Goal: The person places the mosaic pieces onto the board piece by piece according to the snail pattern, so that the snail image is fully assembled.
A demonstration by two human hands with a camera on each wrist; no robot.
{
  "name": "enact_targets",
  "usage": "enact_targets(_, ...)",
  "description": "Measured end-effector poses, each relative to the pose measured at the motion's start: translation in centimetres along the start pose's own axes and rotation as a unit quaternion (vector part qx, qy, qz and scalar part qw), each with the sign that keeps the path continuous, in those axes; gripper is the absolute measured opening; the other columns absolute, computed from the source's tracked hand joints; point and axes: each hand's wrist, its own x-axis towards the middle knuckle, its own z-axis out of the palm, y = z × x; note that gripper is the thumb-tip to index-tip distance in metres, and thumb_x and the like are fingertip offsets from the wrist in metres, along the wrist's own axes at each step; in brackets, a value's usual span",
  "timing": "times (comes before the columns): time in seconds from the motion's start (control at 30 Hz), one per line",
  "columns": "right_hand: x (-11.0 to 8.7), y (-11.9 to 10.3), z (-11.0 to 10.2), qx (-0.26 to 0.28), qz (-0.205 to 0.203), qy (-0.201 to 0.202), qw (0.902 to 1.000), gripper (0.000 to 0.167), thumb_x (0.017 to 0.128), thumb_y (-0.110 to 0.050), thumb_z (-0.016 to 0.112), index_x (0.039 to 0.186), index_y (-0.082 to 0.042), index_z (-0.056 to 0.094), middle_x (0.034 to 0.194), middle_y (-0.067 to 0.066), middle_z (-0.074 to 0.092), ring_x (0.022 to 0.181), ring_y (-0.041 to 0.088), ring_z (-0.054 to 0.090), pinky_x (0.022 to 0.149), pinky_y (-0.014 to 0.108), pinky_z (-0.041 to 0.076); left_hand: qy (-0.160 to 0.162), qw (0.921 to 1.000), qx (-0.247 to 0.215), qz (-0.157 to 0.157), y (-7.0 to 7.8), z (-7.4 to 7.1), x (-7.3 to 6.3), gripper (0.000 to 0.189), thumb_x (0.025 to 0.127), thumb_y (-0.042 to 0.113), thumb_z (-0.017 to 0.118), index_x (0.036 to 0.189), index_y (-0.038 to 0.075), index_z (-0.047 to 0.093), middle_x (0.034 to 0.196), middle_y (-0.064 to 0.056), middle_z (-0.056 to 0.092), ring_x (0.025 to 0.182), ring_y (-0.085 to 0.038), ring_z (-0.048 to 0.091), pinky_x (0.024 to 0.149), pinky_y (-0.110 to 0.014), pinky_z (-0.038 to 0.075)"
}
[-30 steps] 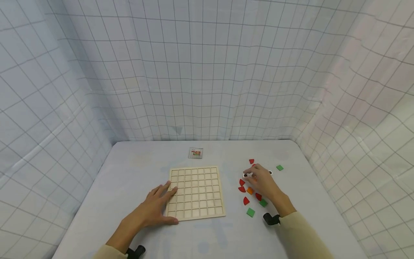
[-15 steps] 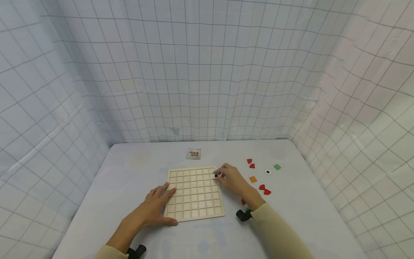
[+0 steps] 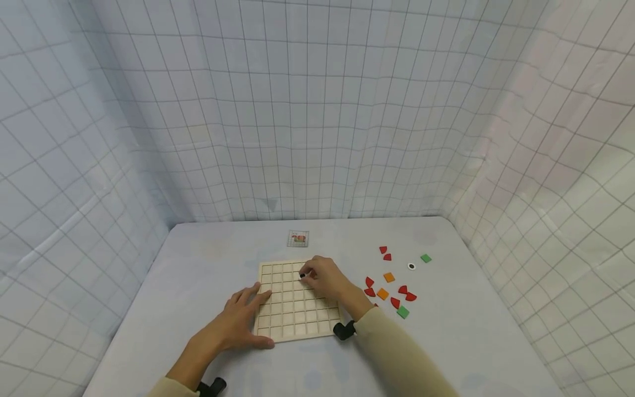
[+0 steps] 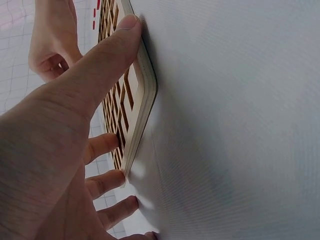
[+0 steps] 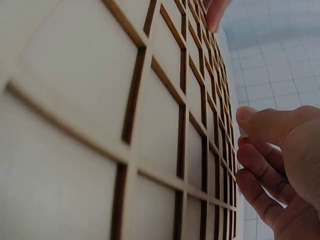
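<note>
The small black-and-white piece (image 3: 302,275), probably a thin round disc of undetermined material, is sitting at the fingertips of the right hand (image 3: 322,278), over the far part of the pale wooden square board (image 3: 296,309) with recessed grid cells. The piece is appearing light and stiff, with a face that may be slipping if squeezed unevenly; opposite points of its rim are probably offering the safest hold. The board is looking rigid and liable to slide under a sideways push; its outer frame is giving the best hold, while the thin ribs between cells are likely calling for gentler contact. The right hand is pinching the piece between thumb and fingers; whether the piece is touching the board cannot be told. The left hand (image 3: 240,320) is lying with its fingers spread wide and gripping nothing: its thumb is resting on the board's near edge, and at least 1 finger is reaching over the left edge. To the right of the right hand, flat red wedge-shaped pieces (image 3: 369,292), 2 flat orange square pieces (image 3: 389,277) and 2 flat green square pieces (image 3: 403,312) are lying loose.
</note>
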Motion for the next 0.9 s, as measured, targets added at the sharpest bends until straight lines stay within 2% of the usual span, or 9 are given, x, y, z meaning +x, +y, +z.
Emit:
enact_targets(0.03, 0.2, -1.0, -0.3, 0.007, 0.005, -0.005, 0.9999, 0.014, 0.11, -0.013, 0.083, 0.121, -0.005, 0.086, 0.112, 0.009, 0.08, 0.097, 0.014, 0.077, 0.085, 0.026, 0.066, 0.0, 1.0, 0.001, -0.001, 0.0, 0.0, 0.0, 0.126, 0.076, 0.065, 0.106, 0.176, 0.014, 0.05, 0.188, -0.028, 0.033, 0.164, -0.067, 0.039, 0.121, -0.088, 0.046)
enact_targets(0.17, 1.1, -2.8, 0.4, 0.008, 0.032, -0.023, 0.9992, 0.013, 0.109, -0.012, 0.084, 0.121, -0.007, 0.088, 0.113, 0.008, 0.082, 0.098, 0.013, 0.076, 0.087, 0.023, 0.063, -0.002, 1.0, -0.001, -0.002, 0.0, -0.1, -0.1, 0.125, 0.077, 0.064, 0.106, 0.177, 0.014, 0.05, 0.188, -0.028, 0.033, 0.165, -0.066, 0.038, 0.122, -0.088, 0.044)
enact_targets(0.27, 1.8, -3.5, 1.0, 0.0, 0.051, -0.029, 0.9983, 0.012, 0.109, -0.014, 0.084, 0.119, -0.009, 0.089, 0.112, 0.006, 0.081, 0.097, 0.01, 0.073, 0.088, 0.021, 0.061, -0.003, 1.0, -0.007, -0.001, 0.0, -0.1, -0.1, 0.125, 0.077, 0.064, 0.106, 0.177, 0.014, 0.049, 0.188, -0.028, 0.032, 0.166, -0.066, 0.037, 0.122, -0.089, 0.043)
enact_targets(0.5, 2.5, -3.7, 1.9, -0.005, 0.063, -0.015, 0.9979, 0.008, 0.109, -0.013, 0.084, 0.111, -0.009, 0.091, 0.109, 0.005, 0.08, 0.094, 0.009, 0.071, 0.085, 0.02, 0.06, 0.001, 1.0, -0.008, 0.005, 0.0, -0.1, -0.2, 0.125, 0.078, 0.064, 0.106, 0.177, 0.013, 0.049, 0.189, -0.028, 0.032, 0.166, -0.066, 0.037, 0.122, -0.088, 0.044)
enact_targets(0.63, 2.5, -3.7, 1.9, -0.002, 0.062, -0.014, 0.998, 0.009, 0.11, -0.012, 0.083, 0.111, -0.008, 0.092, 0.11, 0.006, 0.079, 0.094, 0.008, 0.07, 0.083, 0.019, 0.059, 0.002, 1.0, -0.006, 0.007, -0.1, 0.0, -0.3, 0.125, 0.078, 0.064, 0.106, 0.177, 0.013, 0.049, 0.189, -0.028, 0.032, 0.165, -0.066, 0.038, 0.12, -0.086, 0.047)
enact_targets(0.9, 2.8, -3.9, 2.1, -0.004, 0.068, -0.001, 0.9977, 0.01, 0.109, -0.01, 0.083, 0.11, -0.009, 0.092, 0.109, 0.005, 0.078, 0.09, 0.007, 0.067, 0.08, 0.019, 0.057, 0.0, 1.0, -0.001, 0.007, 0.0, 0.0, -0.1, 0.124, 0.078, 0.064, 0.105, 0.176, 0.014, 0.049, 0.188, -0.028, 0.032, 0.165, -0.067, 0.038, 0.121, -0.088, 0.045)
